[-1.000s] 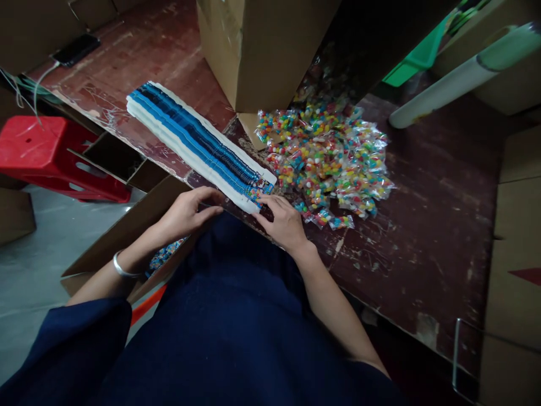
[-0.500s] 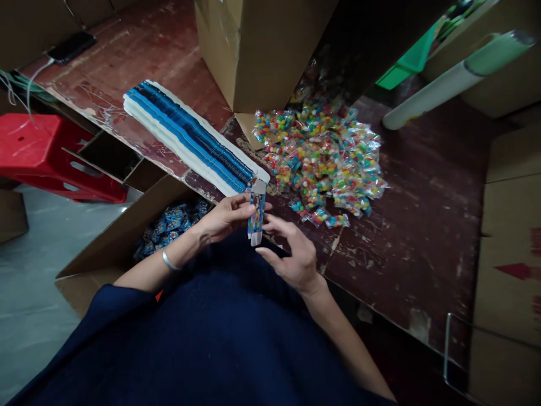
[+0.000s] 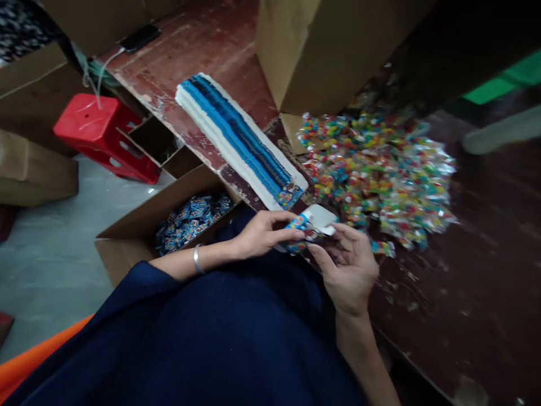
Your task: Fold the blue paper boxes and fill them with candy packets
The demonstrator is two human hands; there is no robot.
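Note:
In my left hand [image 3: 268, 232] is a small blue printed carton [image 3: 297, 224], pinched between thumb and fingers. Its white end flap stands out toward the upper right. My right hand [image 3: 350, 262] is curled at the flap end, fingertips against the carton; what lies under those fingers is partly hidden. Just beyond the hands, a long row of flattened blue-and-white cartons [image 3: 240, 138] lies on the table. To the right spreads a heap of clear packets of colourful candy [image 3: 380, 175].
An open cardboard box [image 3: 139, 211] holding many small blue packages [image 3: 192, 223] stands below the table's left edge. A red stool [image 3: 91, 121] is on the floor. A large carton [image 3: 291, 56] stands behind the candy, and a phone [image 3: 140, 38] lies at the far left.
The view has swung left, so things sit further right. The carton has tipped from upright to slanting, its open flap toward the right. My right hand has closed in on that end.

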